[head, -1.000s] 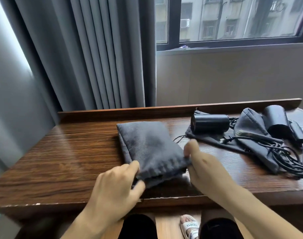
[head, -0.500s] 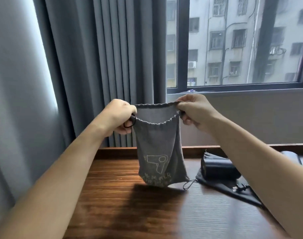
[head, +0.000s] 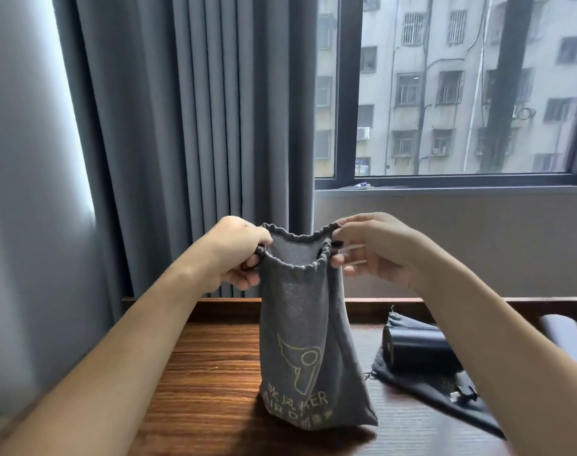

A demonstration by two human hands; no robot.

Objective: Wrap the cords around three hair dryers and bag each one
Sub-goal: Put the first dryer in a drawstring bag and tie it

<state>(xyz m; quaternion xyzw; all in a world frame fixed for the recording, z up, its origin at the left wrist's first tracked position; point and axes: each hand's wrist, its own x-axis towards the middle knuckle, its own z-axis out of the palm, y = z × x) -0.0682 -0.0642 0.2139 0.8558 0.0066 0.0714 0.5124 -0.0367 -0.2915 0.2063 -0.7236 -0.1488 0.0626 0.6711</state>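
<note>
A grey drawstring bag (head: 305,350) with a printed hair-dryer outline hangs upright over the wooden table (head: 211,390), its bottom near the tabletop. My left hand (head: 239,255) grips the left side of its mouth and my right hand (head: 369,248) pinches the right side, so the mouth is held apart. A black hair dryer (head: 418,352) lies on another dark bag (head: 445,399) to the right, partly hidden by my right forearm.
Grey curtains (head: 188,143) hang behind the table on the left. A window (head: 461,87) and a sill lie behind on the right. A raised wooden lip runs along the table's back edge. Another dark object shows at the far right edge.
The bag was lying flat on the table, then both hands lifted it by its mouth. Since half a second ago it has come lower and its mouth has been pulled wider.
</note>
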